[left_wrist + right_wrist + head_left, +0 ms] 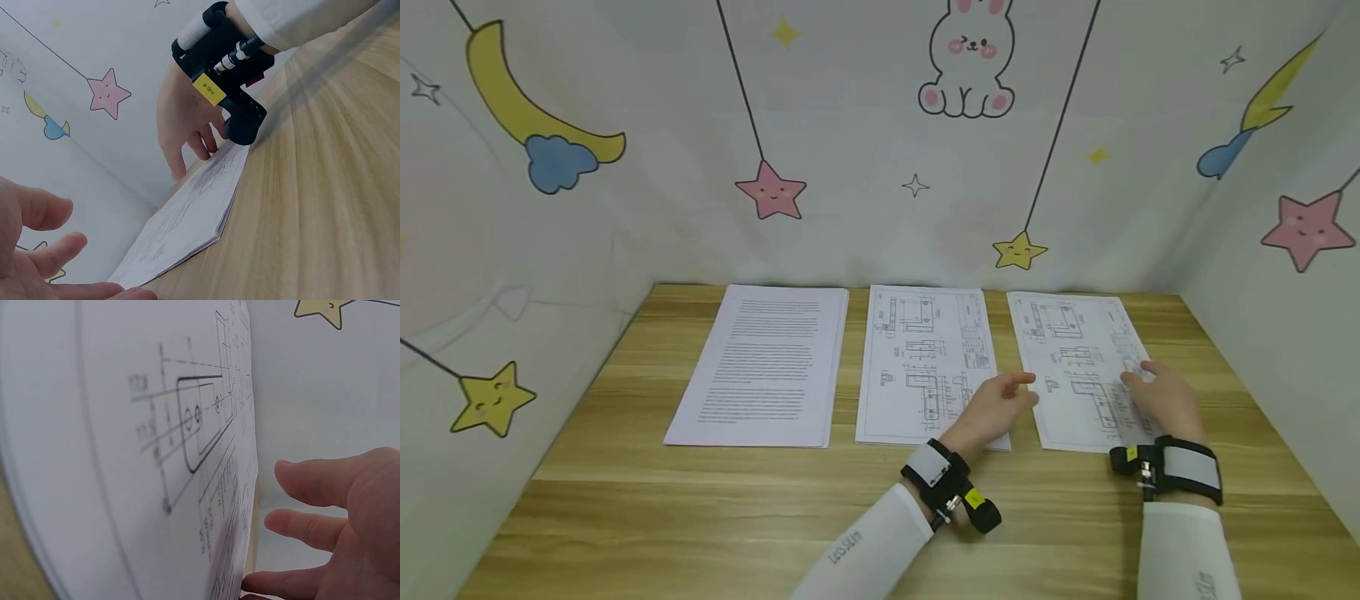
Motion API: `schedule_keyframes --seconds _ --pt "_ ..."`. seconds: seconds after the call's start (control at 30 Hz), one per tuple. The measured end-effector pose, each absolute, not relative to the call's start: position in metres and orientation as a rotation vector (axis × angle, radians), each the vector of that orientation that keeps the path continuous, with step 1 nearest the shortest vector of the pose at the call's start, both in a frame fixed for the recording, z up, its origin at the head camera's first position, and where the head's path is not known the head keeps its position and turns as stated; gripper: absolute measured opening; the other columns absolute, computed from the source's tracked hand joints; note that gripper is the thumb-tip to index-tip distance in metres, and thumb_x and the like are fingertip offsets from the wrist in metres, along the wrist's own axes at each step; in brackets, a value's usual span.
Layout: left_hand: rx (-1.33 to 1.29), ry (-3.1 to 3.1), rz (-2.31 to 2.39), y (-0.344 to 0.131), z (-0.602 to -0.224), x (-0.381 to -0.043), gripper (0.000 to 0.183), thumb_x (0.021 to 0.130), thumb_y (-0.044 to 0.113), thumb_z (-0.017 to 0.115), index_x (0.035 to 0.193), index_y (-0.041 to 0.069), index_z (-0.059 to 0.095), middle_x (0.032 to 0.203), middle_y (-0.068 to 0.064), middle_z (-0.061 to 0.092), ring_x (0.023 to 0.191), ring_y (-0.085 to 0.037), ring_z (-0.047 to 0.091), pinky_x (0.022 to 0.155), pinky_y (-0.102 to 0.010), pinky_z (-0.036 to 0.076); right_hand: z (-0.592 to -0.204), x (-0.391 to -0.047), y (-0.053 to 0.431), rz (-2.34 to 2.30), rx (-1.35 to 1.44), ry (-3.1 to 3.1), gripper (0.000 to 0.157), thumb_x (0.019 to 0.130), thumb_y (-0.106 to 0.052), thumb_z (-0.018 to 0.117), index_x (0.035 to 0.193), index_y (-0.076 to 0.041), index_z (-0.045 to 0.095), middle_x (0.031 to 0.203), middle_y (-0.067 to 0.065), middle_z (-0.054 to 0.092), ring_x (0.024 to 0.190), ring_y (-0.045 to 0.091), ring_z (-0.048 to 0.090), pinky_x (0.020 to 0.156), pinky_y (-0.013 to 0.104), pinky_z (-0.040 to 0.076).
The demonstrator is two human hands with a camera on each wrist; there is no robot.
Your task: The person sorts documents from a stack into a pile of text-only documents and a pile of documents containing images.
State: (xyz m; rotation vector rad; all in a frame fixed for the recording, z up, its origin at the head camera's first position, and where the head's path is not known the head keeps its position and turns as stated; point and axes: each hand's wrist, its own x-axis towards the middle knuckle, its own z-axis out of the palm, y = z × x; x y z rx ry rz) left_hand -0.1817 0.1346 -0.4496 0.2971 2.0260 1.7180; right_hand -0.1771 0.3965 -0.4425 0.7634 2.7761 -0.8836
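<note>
Three paper stacks lie side by side on the wooden table. The left one [760, 367] carries lines of text, while the middle stack [887, 417] and right stack [1026, 333] show technical drawings. My left hand [992, 410] is over the lower right edge of the middle stack, its thumb and fingers apart with nothing between them in the left wrist view. At the right edge of the right stack is my right hand [1168, 404], fingers spread; in the right wrist view a lower finger [281, 582] reaches the paper's edge. Its fingers' undersides are partly hidden.
The wooden table [737, 517] ends at a fabric backdrop [865, 225] with printed stars and a rabbit. Side walls of similar fabric stand left and right. Each wrist wears a black strap with a small camera, above white sleeves [872, 542].
</note>
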Motion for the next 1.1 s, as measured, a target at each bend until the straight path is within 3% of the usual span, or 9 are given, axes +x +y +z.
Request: schedule_keyframes --seconds 0.17,0.23,0.33,0.4,0.47,0.53,0.6,0.87,1.1 --pt "0.205 1.98 1.778 0.145 -0.449 -0.182 0.039 0.096 0.033 0.061 0.133 0.022 0.062 0.146 -0.006 0.055 0.129 -0.015 0.053 0.107 -0.036 0.043 -0.447 -0.18 0.395 -0.796 0.761 2.828 0.066 0.102 -0.036 0.042 0.15 0.008 0.032 0.148 0.041 0.033 0.131 0.059 0.037 0.102 0.068 0.038" --pt "0.164 1.92 1.844 0.149 -0.45 -0.184 0.04 0.096 0.029 0.061 0.134 0.019 0.062 0.137 -0.005 0.06 0.108 -0.011 0.058 0.092 -0.03 0.047 -0.448 -0.181 0.393 -0.766 0.765 2.839 0.065 0.102 -0.036 0.042 0.149 0.007 0.033 0.147 0.041 0.034 0.131 0.06 0.037 0.103 0.068 0.038" --pt "0.098 1.788 1.953 0.153 -0.451 -0.186 0.042 0.095 0.022 0.062 0.136 0.013 0.06 0.116 -0.002 0.062 0.084 -0.009 0.05 0.074 -0.024 0.043 -0.448 -0.182 0.391 -0.735 0.771 2.857 0.063 0.101 -0.033 0.042 0.148 0.008 0.034 0.147 0.041 0.036 0.132 0.059 0.037 0.104 0.067 0.038" --pt "0.058 1.699 2.01 0.153 -0.452 -0.187 0.045 0.094 0.019 0.061 0.138 0.01 0.058 0.115 -0.002 0.06 0.085 -0.012 0.053 0.075 -0.026 0.048 -0.447 -0.182 0.391 -0.719 0.773 2.871 0.062 0.101 -0.032 0.043 0.148 0.009 0.035 0.146 0.041 0.037 0.132 0.059 0.037 0.104 0.067 0.038" --pt "0.011 1.63 2.04 0.153 -0.453 -0.188 0.046 0.094 0.019 0.06 0.139 0.01 0.056 0.123 -0.005 0.061 0.102 -0.017 0.059 0.087 -0.033 0.054 -0.447 -0.182 0.391 -0.714 0.784 2.887 0.061 0.101 -0.031 0.043 0.147 0.009 0.036 0.145 0.041 0.038 0.13 0.059 0.039 0.104 0.067 0.038" --pt "-0.023 1.581 2.065 0.154 -0.455 -0.188 0.047 0.095 0.02 0.059 0.141 0.01 0.055 0.139 -0.01 0.056 0.121 -0.024 0.057 0.1 -0.041 0.052 -0.447 -0.181 0.391 -0.71 0.793 2.9 0.061 0.101 -0.031 0.043 0.146 0.009 0.037 0.144 0.041 0.04 0.128 0.058 0.042 0.102 0.066 0.04" --pt "-0.054 1.529 2.088 0.155 -0.457 -0.189 0.047 0.096 0.02 0.058 0.142 0.01 0.053 0.144 -0.013 0.053 0.128 -0.029 0.055 0.104 -0.045 0.05 -0.447 -0.181 0.392 -0.707 0.802 2.907 0.061 0.101 -0.032 0.043 0.146 0.009 0.037 0.144 0.04 0.04 0.126 0.057 0.043 0.101 0.066 0.041" --pt "-0.205 1.385 2.138 0.162 -0.459 -0.192 0.048 0.096 0.014 0.057 0.143 0.01 0.05 0.139 -0.011 0.053 0.125 -0.025 0.053 0.1 -0.045 0.051 -0.446 -0.184 0.388 -0.722 0.823 2.913 0.061 0.1 -0.032 0.044 0.146 0.008 0.039 0.143 0.039 0.043 0.13 0.059 0.04 0.103 0.066 0.039" --pt "-0.184 1.42 2.137 0.167 -0.457 -0.191 0.055 0.095 0.016 0.058 0.147 0.006 0.044 0.147 -0.01 0.049 0.127 -0.025 0.053 0.106 -0.044 0.046 -0.443 -0.185 0.383 -0.719 0.728 2.901 0.062 0.1 -0.034 0.045 0.145 0.009 0.039 0.144 0.039 0.041 0.131 0.059 0.039 0.104 0.066 0.038"
